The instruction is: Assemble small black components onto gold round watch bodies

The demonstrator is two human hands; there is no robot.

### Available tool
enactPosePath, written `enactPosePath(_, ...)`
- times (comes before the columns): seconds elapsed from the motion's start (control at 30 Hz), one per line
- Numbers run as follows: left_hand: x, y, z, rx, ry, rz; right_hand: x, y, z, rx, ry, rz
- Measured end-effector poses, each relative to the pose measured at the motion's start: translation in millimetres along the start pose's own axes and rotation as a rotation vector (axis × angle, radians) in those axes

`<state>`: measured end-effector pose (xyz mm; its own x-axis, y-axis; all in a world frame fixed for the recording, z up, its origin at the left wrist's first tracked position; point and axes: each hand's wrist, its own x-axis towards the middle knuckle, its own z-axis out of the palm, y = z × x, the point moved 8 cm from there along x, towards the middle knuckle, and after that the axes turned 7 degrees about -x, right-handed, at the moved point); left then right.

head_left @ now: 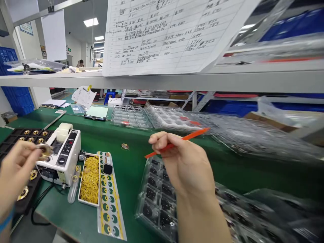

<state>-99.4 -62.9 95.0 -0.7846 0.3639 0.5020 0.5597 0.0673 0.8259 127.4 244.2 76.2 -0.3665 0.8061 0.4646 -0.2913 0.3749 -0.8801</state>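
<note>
Right hand [186, 162] raised, pinching orange stick [177, 143]; left hand [16, 168] pinching brass part [45, 149], seemingly.

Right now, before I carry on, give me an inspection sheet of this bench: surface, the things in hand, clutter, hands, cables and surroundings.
Surface: green bench mat, crowded.
Job's things: gold part, blurred; orange stick, slanting up rightwards.
Clutter: tape dispenser, black tray, yellow rings, sticker strip, clear blister tray, one loose gold piece.
Hands: left hand pinches the gold part; right hand grips the orange stick above the clear blister tray.
Cables: black cable leaves the tape dispenser toward the bench edge.
Surroundings: grey shelf overhead, handwritten sheet hanging; a person far off.
</note>
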Motion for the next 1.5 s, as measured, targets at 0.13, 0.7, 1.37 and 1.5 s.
enactPosePath(0.13,-21,33,101.5,-0.418,-0.3,-0.023,-8,-10,3,0.022,-0.021,-0.048)
enactPosePath(0.7,-4,38,174.4,-1.01,-0.507,-0.15,-47,-40,39,-0.163,-0.12,-0.331)
enactPosePath(1.37,13,26,174.1,-1.015,-0.554,-0.305,-69,-41,68,-0.745,-0.458,-1.045)
enactPosePath(1.5,13,25,175.1,-1.007,-0.543,-0.29,-70,-46,71,-0.754,-0.471,-1.067)
